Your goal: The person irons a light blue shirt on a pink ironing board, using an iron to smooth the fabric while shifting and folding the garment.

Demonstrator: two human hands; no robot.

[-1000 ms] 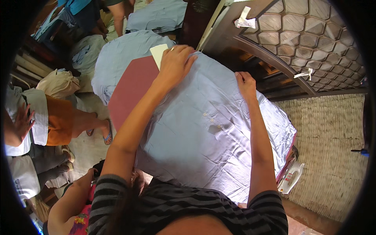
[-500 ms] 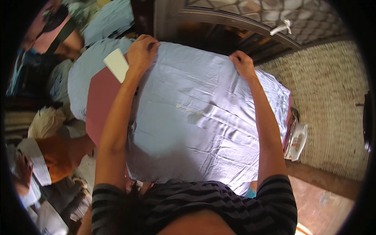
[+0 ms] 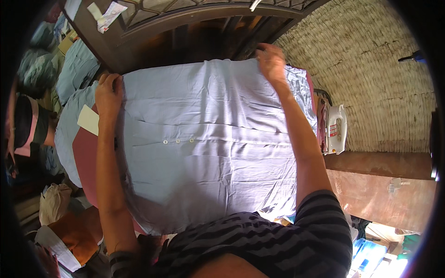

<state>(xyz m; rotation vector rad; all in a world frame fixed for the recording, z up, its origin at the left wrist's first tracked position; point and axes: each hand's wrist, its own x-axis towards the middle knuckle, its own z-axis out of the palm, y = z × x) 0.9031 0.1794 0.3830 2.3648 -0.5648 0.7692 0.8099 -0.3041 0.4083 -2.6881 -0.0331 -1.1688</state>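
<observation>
A light blue button-up shirt [image 3: 185, 106] lies spread over a maroon padded board [image 3: 85, 153], with a row of small pale buttons across its middle and creases toward its right side. My left hand [image 3: 110, 90] is at the shirt's far left corner, its fingers curled closed on the cloth. My right hand [image 3: 272, 65] is over the far right edge of the shirt, smeared by motion, so its grip does not show. A pale flat card [image 3: 88, 120] lies on the board beside my left wrist. More light blue cloth [image 3: 67, 134] hangs over the board's left end.
A white clothes iron [image 3: 337, 129] stands at the board's right end, by a woven mat wall [image 3: 371, 78]. A dark door [image 3: 185, 41] closes off the far side. Bagged cloth [image 3: 54, 201] and another person's arm [image 3: 50, 132] are at the left.
The view has swung right, so shirt and board sit further left in it. My right hand has shifted left along the shirt's far edge; my left hand stays at the corner.
</observation>
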